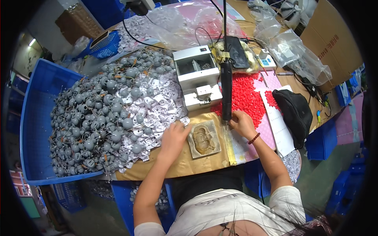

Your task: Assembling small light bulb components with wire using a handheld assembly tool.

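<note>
My left hand (175, 137) rests at the right edge of a heap of white plastic pieces (157, 100), its thumb apart from its fingers. Nothing shows in it. Just right of it, a square block mould (204, 139) with a figure-shaped hollow lies on brown paper. A black electric screwdriver (226, 88) hangs upright on a cord. Beside its lower end my right hand (243, 124) has its fingertips drawn together; whatever they pinch is too small to make out. Small red pieces (248, 98) lie spread just beyond that hand.
Grey ball-shaped parts with wires (96, 118) are heaped beside a big blue bin (35, 129) on the left. A white metal screw feeder (197, 74) stands behind the mould. On the right lie a black pouch (293, 114) and a paper sheet (280, 131); a cardboard box (334, 43) stands behind.
</note>
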A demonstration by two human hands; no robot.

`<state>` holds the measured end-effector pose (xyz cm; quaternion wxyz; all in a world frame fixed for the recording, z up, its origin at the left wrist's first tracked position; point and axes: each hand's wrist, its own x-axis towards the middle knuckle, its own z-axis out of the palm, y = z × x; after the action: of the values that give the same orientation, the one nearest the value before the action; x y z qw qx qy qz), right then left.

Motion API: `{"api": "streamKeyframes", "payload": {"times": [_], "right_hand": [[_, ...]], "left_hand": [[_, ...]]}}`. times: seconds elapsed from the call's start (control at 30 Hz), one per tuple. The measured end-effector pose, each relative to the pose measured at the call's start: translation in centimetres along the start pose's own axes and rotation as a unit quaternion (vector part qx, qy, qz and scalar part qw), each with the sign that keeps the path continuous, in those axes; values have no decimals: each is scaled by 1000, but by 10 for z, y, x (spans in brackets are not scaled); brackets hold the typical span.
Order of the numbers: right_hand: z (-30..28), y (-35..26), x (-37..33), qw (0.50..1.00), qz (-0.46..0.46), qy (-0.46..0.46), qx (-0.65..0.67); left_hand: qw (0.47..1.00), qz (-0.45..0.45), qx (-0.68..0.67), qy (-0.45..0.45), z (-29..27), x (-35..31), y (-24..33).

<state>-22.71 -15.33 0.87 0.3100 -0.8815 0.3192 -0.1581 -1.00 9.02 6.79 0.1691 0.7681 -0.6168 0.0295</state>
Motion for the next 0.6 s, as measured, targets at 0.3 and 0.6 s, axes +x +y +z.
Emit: {"api": "streamKeyframes", "payload": {"times": [0.3, 0.6], "right_hand": [[13, 9, 3, 997, -18, 22, -76], [12, 10, 3, 970, -135, 77, -187]], "left_hand": [[999, 45, 27, -11, 20, 39, -18], [983, -46, -113, -135, 9, 16, 42]]}}
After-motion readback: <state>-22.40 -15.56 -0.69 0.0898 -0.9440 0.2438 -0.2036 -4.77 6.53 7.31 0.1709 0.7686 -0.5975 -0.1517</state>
